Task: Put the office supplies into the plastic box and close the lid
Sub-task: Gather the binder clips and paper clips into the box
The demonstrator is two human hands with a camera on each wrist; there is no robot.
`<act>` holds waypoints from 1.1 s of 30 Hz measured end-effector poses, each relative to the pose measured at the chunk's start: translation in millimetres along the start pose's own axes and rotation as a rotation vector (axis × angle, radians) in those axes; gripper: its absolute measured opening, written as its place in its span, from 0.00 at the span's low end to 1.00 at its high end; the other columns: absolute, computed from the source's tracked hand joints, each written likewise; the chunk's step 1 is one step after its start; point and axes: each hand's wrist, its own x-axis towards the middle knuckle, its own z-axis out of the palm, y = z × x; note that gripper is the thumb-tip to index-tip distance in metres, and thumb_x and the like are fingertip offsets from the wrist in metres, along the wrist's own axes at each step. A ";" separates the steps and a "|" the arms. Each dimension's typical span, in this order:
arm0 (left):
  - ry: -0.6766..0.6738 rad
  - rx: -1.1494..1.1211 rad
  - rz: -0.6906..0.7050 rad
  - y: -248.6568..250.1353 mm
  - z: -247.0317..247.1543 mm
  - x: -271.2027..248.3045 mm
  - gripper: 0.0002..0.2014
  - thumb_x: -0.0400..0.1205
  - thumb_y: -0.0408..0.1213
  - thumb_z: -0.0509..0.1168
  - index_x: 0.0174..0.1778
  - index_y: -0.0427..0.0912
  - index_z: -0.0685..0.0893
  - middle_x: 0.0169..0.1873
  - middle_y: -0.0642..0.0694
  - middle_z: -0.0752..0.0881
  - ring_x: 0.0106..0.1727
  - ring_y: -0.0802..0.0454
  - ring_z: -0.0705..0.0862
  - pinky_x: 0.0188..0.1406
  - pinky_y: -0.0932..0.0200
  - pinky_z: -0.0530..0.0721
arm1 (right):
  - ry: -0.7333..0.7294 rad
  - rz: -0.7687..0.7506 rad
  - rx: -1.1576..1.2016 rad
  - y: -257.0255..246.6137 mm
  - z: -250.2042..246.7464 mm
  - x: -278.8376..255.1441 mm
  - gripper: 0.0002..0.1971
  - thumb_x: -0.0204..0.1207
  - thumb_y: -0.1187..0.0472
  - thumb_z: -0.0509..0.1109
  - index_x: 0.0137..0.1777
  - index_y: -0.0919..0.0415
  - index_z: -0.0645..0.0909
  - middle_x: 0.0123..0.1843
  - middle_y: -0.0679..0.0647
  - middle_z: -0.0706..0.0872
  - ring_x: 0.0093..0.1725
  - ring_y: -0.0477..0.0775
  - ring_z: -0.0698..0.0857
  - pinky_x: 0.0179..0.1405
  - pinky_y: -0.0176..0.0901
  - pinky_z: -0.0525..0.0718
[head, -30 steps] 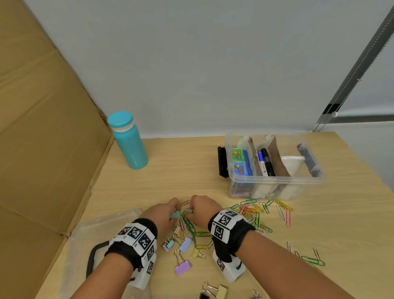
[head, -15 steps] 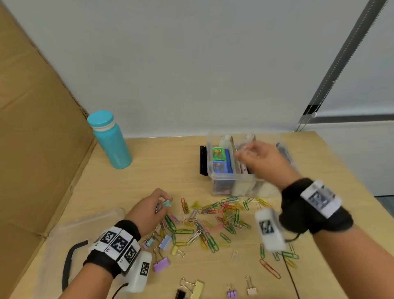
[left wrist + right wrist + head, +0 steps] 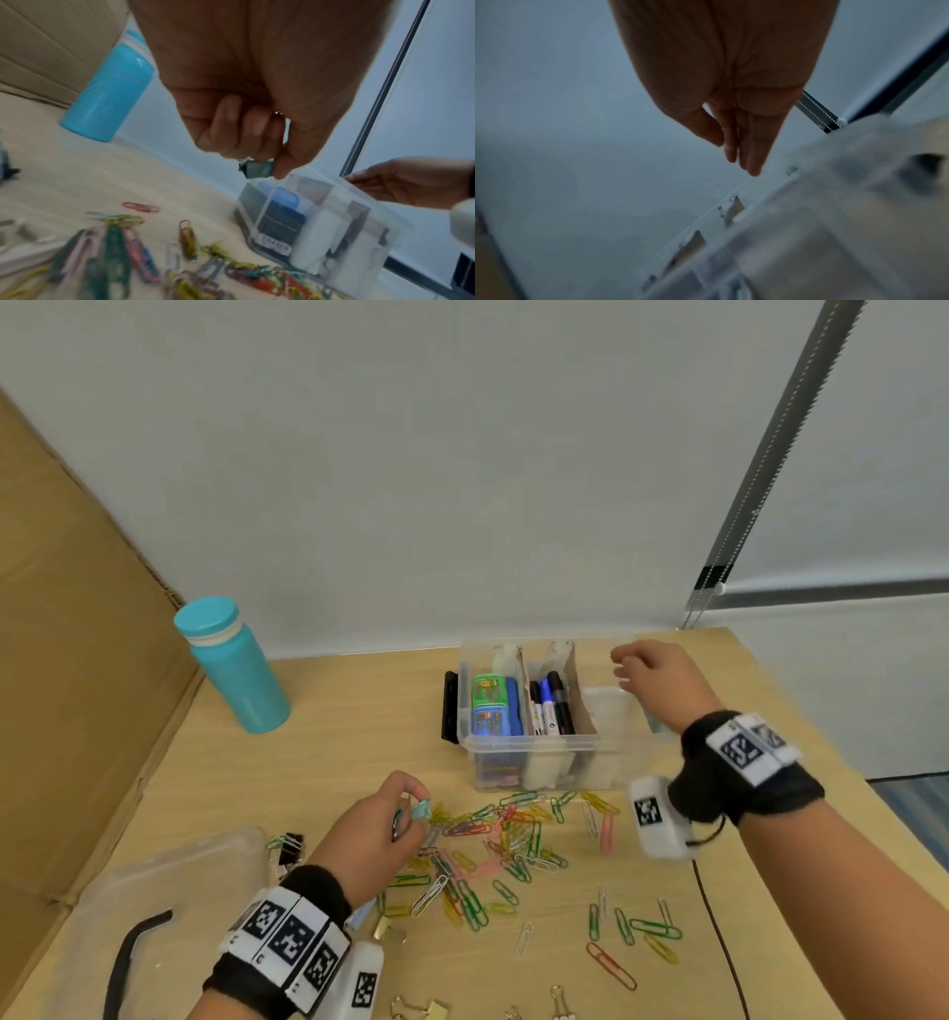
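The clear plastic box (image 3: 529,743) stands open at the table's back, with erasers and markers in its left compartments. My left hand (image 3: 411,806) hovers over the pile of coloured paper clips (image 3: 493,845) and pinches a teal binder clip (image 3: 422,810). In the left wrist view, finger and thumb hold that teal binder clip (image 3: 257,169). My right hand (image 3: 629,670) hangs above the box's right end, fingers (image 3: 753,160) nearly straight and holding nothing. The box's lid (image 3: 169,891) lies flat at the front left. More binder clips (image 3: 287,845) lie beside the lid.
A turquoise bottle (image 3: 236,670) stands at the back left. A cardboard sheet (image 3: 77,660) walls off the left side. Loose paper clips (image 3: 631,927) lie scattered at the front right, and a thin black cable (image 3: 719,932) runs beside them. Gold binder clips (image 3: 436,1009) lie at the front edge.
My right hand left the clip pile, rose to the box and moved rightward across it to its right end. My left hand stayed over the pile, still pinching the teal clip.
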 end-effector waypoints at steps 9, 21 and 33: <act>0.038 0.305 0.256 144.6 1.5 73.0 0.09 0.85 0.41 0.56 0.61 0.50 0.70 0.28 0.54 0.75 0.26 0.58 0.73 0.25 0.63 0.69 | 0.119 -0.184 -0.324 62.2 26.2 -48.1 0.29 0.81 0.54 0.47 0.83 0.56 0.55 0.82 0.55 0.65 0.76 0.56 0.70 0.71 0.55 0.76; -0.147 0.597 -0.018 211.3 65.4 223.8 0.18 0.79 0.30 0.66 0.64 0.33 0.76 0.61 0.35 0.82 0.60 0.36 0.83 0.57 0.48 0.82 | 0.152 -0.186 -0.370 56.3 26.3 -52.6 0.39 0.73 0.46 0.35 0.83 0.59 0.57 0.81 0.56 0.66 0.71 0.55 0.77 0.59 0.49 0.83; 0.307 0.016 0.169 154.6 10.1 106.6 0.11 0.81 0.39 0.62 0.60 0.51 0.78 0.62 0.52 0.77 0.64 0.56 0.75 0.67 0.59 0.73 | 0.165 -0.188 -0.364 59.0 25.9 -53.7 0.34 0.76 0.49 0.40 0.82 0.61 0.59 0.79 0.58 0.69 0.66 0.58 0.80 0.55 0.56 0.85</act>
